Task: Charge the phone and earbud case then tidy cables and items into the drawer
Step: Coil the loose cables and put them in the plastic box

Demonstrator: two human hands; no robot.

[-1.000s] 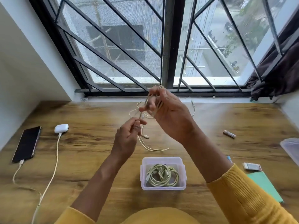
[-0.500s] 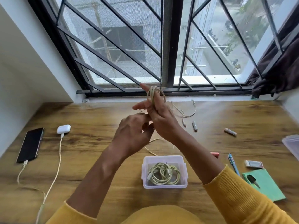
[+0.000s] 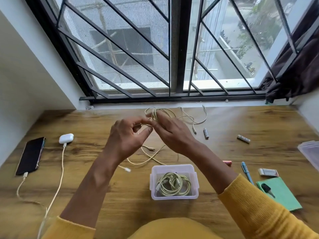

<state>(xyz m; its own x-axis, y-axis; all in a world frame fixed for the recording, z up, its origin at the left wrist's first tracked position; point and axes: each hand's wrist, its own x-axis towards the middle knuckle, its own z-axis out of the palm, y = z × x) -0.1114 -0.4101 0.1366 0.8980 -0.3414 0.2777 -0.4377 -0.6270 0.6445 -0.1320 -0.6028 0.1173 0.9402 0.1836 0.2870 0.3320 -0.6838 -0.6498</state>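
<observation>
A cream cable is looped around the fingers of my right hand, above the wooden desk. My left hand pinches a strand of the same cable just left of the coil. The cable's loose tail trails on the desk below both hands. A clear plastic box in front of me holds a coiled cable. At far left, the black phone and the white earbud case each have a cable plugged in.
Another loose thin cable lies by the window. Two batteries, a blue pen, an eraser, and a green notebook with a key lie at right. A clear lid sits at the right edge.
Both hands have dropped lower toward the desk. More cable is wound on my right hand's fingers, and my left hand has closed in beside the coil.
</observation>
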